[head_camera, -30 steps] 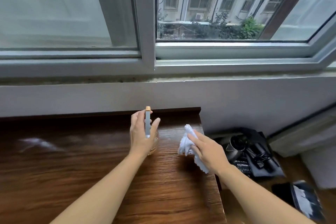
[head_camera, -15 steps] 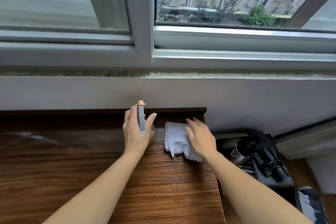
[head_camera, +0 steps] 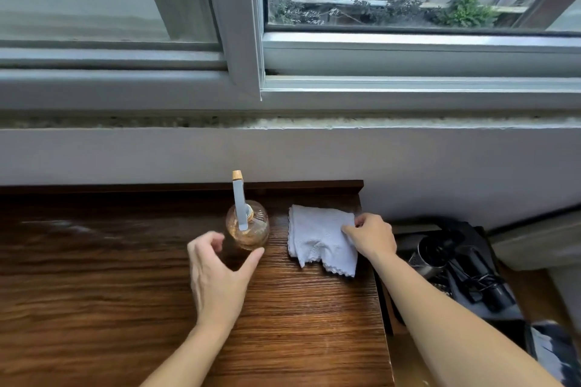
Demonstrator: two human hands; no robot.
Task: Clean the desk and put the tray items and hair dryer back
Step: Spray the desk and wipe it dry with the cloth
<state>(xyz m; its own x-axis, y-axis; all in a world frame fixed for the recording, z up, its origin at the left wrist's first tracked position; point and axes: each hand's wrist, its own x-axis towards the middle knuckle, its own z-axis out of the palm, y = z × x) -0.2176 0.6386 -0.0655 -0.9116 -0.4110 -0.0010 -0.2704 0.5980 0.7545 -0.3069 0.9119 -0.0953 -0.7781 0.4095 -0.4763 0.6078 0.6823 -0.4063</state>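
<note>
Wood-grain desk point(head_camera: 94, 292) runs wide left of our left hand point(head_camera: 217, 276), fingers spread and empty just beside the glass spray bottle point(head_camera: 248, 231), while our right hand point(head_camera: 372, 237) pinches the white cloth point(head_camera: 317, 239) at the desk's right edge, hair dryer point(head_camera: 429, 256) beyond.

— Where does the spray bottle point(head_camera: 247, 226) stand?
— Upright near the back edge of the wooden worktop point(head_camera: 94, 292), under the window point(head_camera: 239, 41). It has a round, clear amber body and a grey sprayer with a tan tip.
— And the left hand point(head_camera: 217, 273)?
— Just in front of it, fingers loosely spread and holding nothing. The thumb tip is at the bottle's base, but I can't tell whether it touches.
— The right hand point(head_camera: 372, 237)?
— It pinches the right edge of a white cloth point(head_camera: 317, 236) lying crumpled on the worktop, beside the bottle.
— Anything past the worktop's end?
— A hair dryer point(head_camera: 430, 253) lies lower down, next to a black cord point(head_camera: 478, 280).
</note>
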